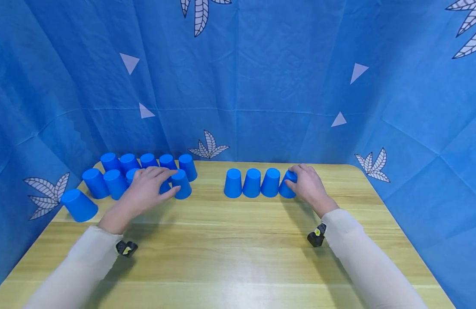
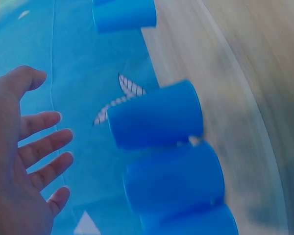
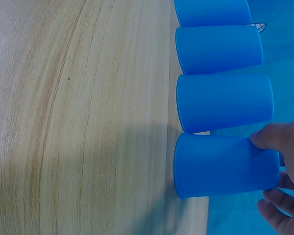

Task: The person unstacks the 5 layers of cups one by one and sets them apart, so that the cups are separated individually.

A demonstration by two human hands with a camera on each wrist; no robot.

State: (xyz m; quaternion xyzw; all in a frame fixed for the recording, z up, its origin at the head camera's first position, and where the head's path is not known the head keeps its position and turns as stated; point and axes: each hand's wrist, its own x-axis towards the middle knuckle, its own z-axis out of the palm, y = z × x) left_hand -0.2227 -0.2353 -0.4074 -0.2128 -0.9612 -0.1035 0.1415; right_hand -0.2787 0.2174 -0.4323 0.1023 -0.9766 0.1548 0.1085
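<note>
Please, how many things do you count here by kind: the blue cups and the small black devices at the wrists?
Blue cups: 15 (11 in the left cluster, one mostly hidden behind the left hand; 4 in the right row, where the right hand holds the end cup)
Black wrist devices: 2
Total: 17

Cup cluster (image 1: 141, 174) left of cup row (image 1: 257, 183)

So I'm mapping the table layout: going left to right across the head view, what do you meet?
Lone cup at the table's left edge → cluster of upside-down cups → left hand among them → bare table → row of three cups → fourth cup, gripped by the right hand.
</note>
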